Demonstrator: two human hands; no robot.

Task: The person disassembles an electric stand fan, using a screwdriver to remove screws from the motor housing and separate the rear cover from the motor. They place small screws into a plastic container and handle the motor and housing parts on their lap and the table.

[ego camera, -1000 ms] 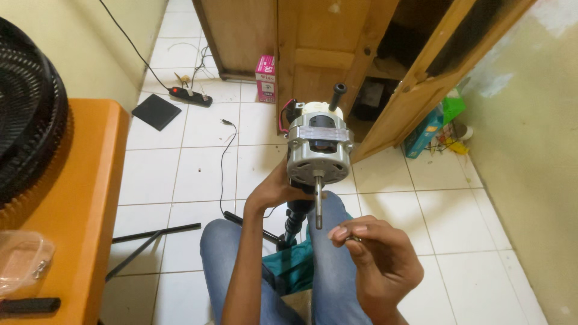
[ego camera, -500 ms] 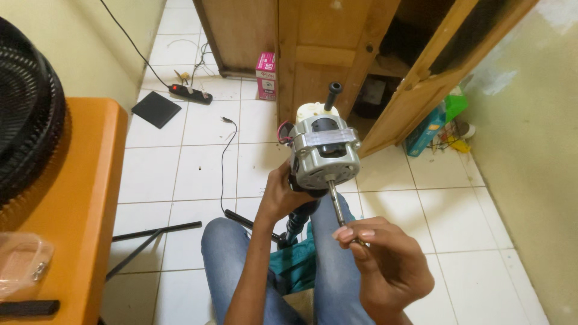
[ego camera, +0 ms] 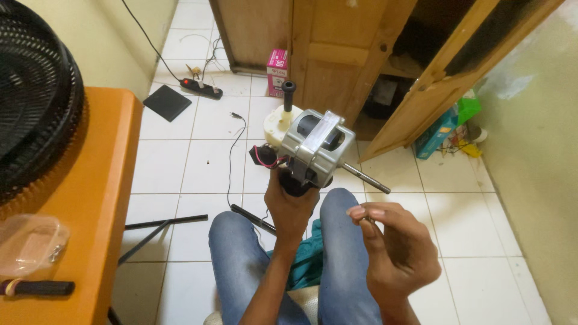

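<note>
Up close: left hand (ego camera: 293,203) clamped on motor (ego camera: 315,146).
Right hand (ego camera: 394,250) pinches a small part; clear tub (ego camera: 27,242) at the surface's front edge, contents unclear.

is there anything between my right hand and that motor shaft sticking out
Nothing visible. The right hand, pinching a small part at its fingertips, sits just below the bare metal shaft of the fan motor, which the left hand holds up. Only open air over the floor tiles lies between them.
</note>
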